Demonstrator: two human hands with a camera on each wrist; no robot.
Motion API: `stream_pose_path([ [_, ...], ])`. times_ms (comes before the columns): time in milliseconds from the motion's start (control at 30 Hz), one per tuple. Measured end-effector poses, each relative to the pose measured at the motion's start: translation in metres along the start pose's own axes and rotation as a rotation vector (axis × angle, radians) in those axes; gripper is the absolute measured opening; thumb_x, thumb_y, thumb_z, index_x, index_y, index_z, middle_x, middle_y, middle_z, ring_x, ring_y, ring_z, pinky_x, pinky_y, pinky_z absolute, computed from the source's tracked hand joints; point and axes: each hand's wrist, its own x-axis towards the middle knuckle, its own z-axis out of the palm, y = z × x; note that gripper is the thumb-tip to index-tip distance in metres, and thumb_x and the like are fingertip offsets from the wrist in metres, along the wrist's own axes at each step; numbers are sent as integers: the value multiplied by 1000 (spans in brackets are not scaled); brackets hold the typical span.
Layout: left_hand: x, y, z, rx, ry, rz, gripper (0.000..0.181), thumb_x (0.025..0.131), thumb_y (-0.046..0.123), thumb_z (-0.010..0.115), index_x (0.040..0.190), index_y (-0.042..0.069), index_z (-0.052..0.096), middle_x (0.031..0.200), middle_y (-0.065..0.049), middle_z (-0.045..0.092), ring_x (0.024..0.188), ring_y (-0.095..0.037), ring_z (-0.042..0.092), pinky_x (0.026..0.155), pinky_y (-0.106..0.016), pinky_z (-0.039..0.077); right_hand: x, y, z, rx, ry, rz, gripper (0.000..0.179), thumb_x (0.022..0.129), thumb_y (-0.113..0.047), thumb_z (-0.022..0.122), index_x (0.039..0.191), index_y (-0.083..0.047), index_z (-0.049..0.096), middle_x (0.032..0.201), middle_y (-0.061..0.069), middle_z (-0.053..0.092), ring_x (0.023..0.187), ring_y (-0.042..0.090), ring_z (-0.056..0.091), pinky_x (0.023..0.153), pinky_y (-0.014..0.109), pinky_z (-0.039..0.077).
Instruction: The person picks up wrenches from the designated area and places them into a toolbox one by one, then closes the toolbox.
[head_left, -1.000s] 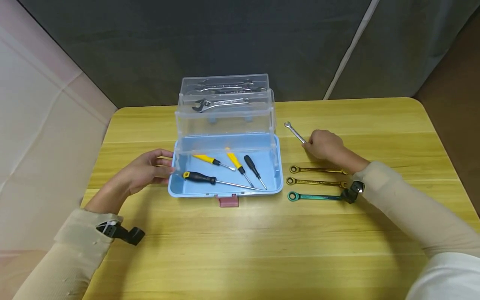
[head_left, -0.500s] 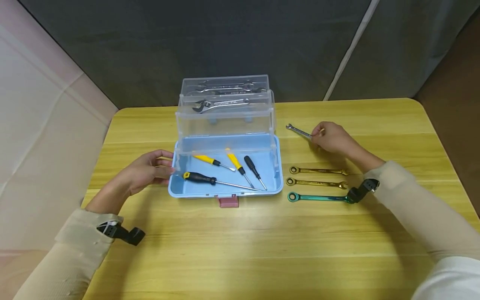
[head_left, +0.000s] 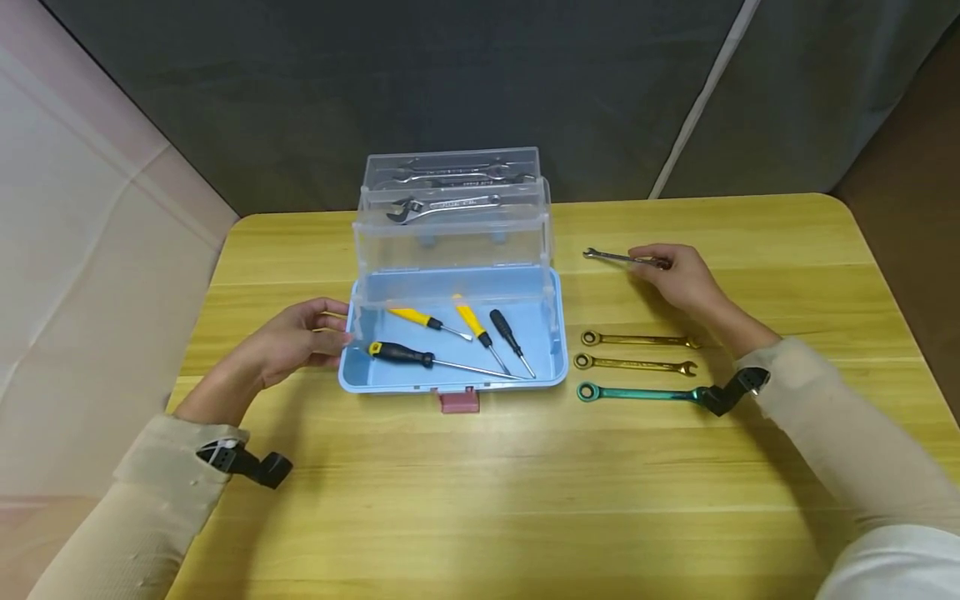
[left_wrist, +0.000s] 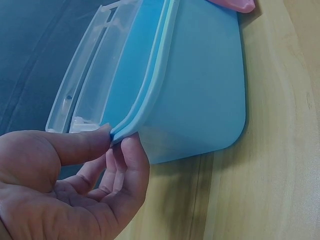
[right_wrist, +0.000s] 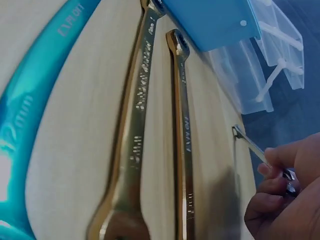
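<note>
My left hand [head_left: 296, 340] pinches the left rim of a light-blue toolbox [left_wrist: 195, 90], thumb on top and fingers curled under the edge. The box stands open, its clear tiered trays [head_left: 450, 242] folded up behind. Screwdrivers with yellow and black handles lie in the bottom, among them a long one [head_left: 401, 354]. To the right of the box, my right hand [head_left: 681, 275] holds a small silver wrench [head_left: 611, 256] between thumb and fingers, its open end pointing left. In the right wrist view, the fingers [right_wrist: 272, 187] partly hide the wrench's other end.
Two gold ratchet wrenches [head_left: 637, 340] and a green one [head_left: 641, 394] lie in a row right of the toolbox. Silver wrenches [head_left: 453, 204] rest in the upper trays. A pink latch [head_left: 459, 402] hangs at the box front. A dark curtain [head_left: 450, 75] stands behind the table.
My right hand has drawn right with the silver wrench, which has turned from slanted to nearly level. The left hand has kept its grip on the box rim.
</note>
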Motion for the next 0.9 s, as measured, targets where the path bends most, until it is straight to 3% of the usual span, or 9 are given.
stream_pose_path([
  [167,0,0,0,-4,2,4,49,101,-1,57,143,-9,33,117,-13,51,89,-12,64,77,-27,59,3,5,5,46,36,-7,31,107,-14,53,131,1,65,130,22,61,110,25,51,86,32,41],
  [433,0,0,0,-10,4,7,49,101,-1,58,143,-10,34,116,-11,52,88,-12,64,77,-27,59,2,9,8,90,60,-4,32,108,-17,51,132,-1,65,124,16,59,98,20,44,75,23,38],
  [667,-1,-1,0,0,2,11,48,101,-1,57,143,-9,34,116,-11,52,88,-12,65,77,-27,59,-1,1,-3,159,56,-22,33,108,-20,51,132,0,64,129,16,59,105,16,46,82,20,41],
  [900,0,1,0,2,3,2,49,101,0,58,143,-7,34,117,-12,51,89,-13,64,77,-27,59,-6,-15,-19,206,39,-44,37,108,-23,52,136,-1,61,94,-1,50,68,9,37,56,23,34],
])
